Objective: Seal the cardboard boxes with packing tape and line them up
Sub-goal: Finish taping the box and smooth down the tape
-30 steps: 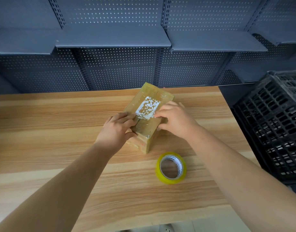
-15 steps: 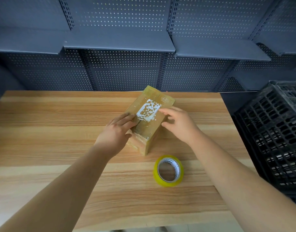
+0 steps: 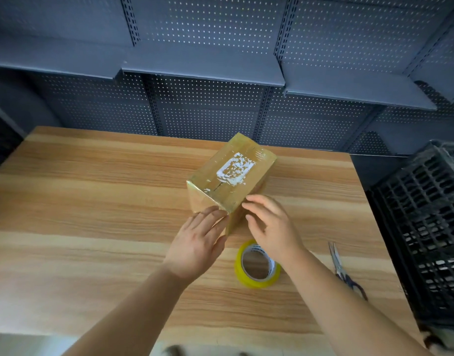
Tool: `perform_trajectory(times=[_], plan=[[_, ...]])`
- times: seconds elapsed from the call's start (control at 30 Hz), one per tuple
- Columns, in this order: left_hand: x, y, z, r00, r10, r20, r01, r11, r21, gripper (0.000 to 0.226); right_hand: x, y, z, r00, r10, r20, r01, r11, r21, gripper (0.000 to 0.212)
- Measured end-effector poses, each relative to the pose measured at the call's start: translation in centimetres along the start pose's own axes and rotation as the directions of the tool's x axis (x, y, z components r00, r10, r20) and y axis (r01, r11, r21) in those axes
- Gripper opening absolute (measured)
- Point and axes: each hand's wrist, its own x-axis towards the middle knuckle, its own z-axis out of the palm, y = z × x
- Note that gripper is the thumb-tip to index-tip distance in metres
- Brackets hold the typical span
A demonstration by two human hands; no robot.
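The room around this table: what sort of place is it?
Probably a stockroom or shop's packing corner: grey perforated metal shelving, a black plastic crate beside the wooden table, and a taped cardboard box with a tape roll.

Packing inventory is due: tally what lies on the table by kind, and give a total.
Box: 1
Tape roll: 1
Scissors: 1
Total: 3
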Motion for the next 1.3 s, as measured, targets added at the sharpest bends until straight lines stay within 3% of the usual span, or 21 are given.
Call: perform_trajectory(times=[0.33,0.73,1.0,1.17,1.3], plan=[[0.9,0.6,0.2,1.000,-0.009,0.005,0.009,0.998,0.063,0.038,1.2,0.4,0.3,0.985,-0.118,0.122,0.133,0.984,-0.118,0.030],[1.8,0.5,0.6,0.985,-0.121,0.121,0.098,0.978,0.185,0.051,2.4,-1.0,0.3,0.967,-0.075,0.244,0.126,0.972,-0.200,0.049],[1.4,1.2,1.4,0.954,-0.233,0.186,0.153,0.918,0.366,0.057,1.2,-0.3,0.9,0.981,-0.081,0.177,0.107,0.984,-0.140,0.050],[2.3,1.6,1.1,0.930,-0.313,0.191,0.227,0.900,0.371,0.057,1.3,-0.4,0.8,0.987,-0.007,0.158,0.013,0.999,-0.040,0.046],[3.1,0.0,0.9,0.924,-0.275,0.267,0.159,0.909,0.386,0.055,1.9,-0.3,1.1,0.979,0.003,0.205,0.025,0.991,-0.132,0.052]])
